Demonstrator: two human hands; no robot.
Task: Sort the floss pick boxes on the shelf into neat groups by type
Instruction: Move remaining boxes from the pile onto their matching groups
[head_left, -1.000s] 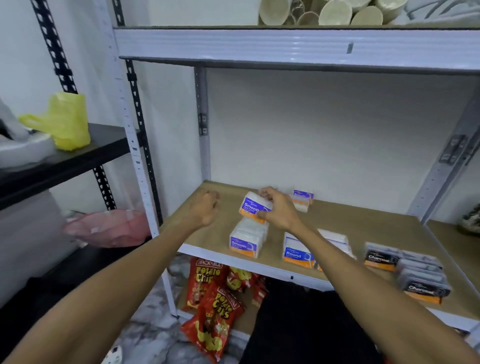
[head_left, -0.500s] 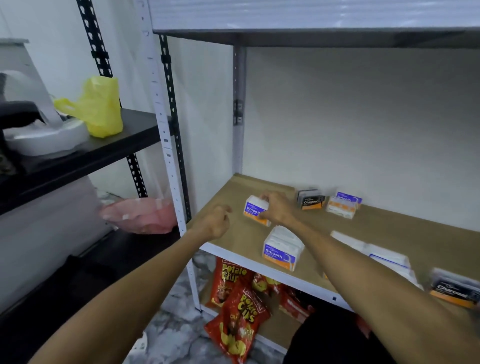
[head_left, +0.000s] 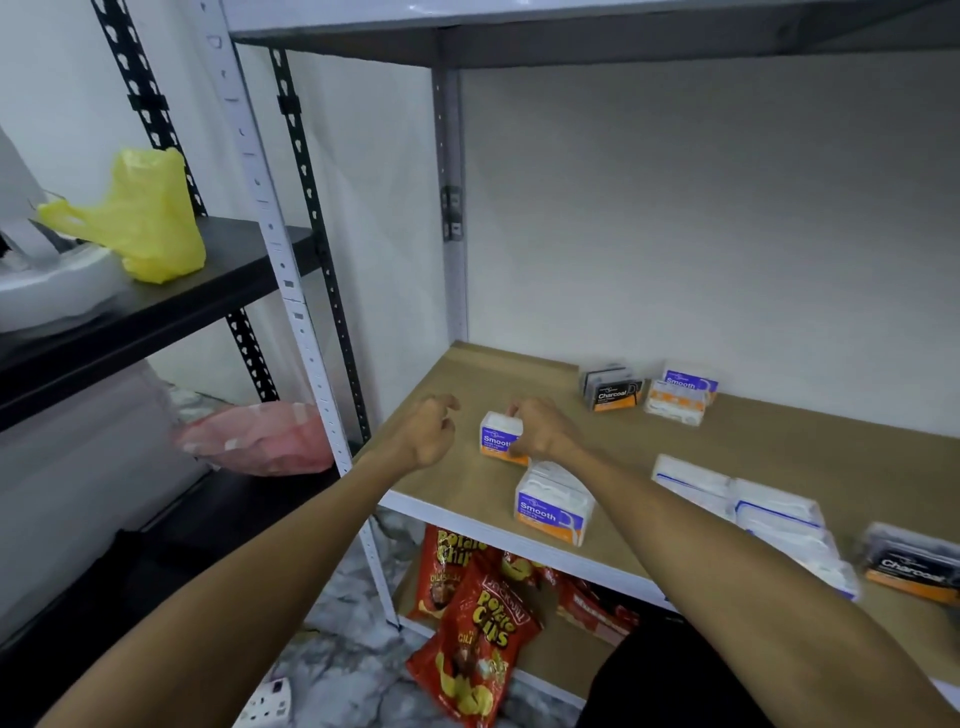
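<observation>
Head view: I am looking down at the wooden shelf, both arms reaching in from the near side.
Right hand: my right hand is gripping the far Smooth box, fingers wrapped over its top and right side, the box sitting on the board.
Left hand: my left hand is hanging loosely curled just left of that box, holding nothing.
Key relation: a second Smooth box is lying just near and right of the held one, its long axis running far to near; I judge the right hand nearer to it.
Strays: a Charcoal box and another Smooth box are waiting at the far wall.
</observation>
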